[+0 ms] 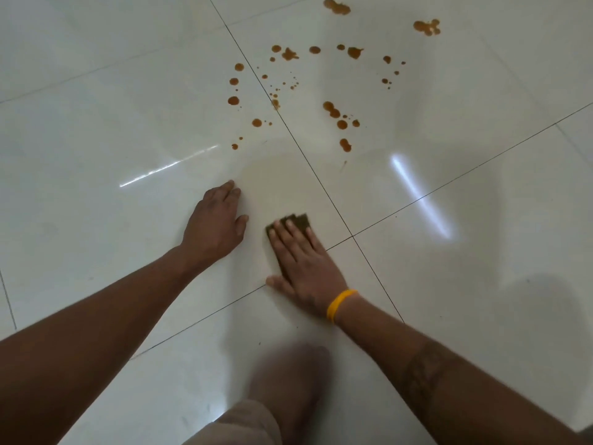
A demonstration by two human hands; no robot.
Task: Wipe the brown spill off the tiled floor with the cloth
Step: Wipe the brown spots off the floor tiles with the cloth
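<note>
Brown spill drops [333, 114] lie scattered over the glossy white tiled floor [96, 149], from the middle up to the top right. My right hand [305, 264], with a yellow band on the wrist, presses flat on a dark brown cloth [296, 221]; only the cloth's far edge shows beyond the fingertips. The cloth lies below the nearest drops, on a faintly smeared wet patch. My left hand [215, 226] rests flat on the floor to the left of the cloth, fingers apart, holding nothing.
Dark grout lines [308, 155] cross near the cloth. My knee or leg in beige fabric [276, 406] is at the bottom centre. Light reflections streak the tiles left and right.
</note>
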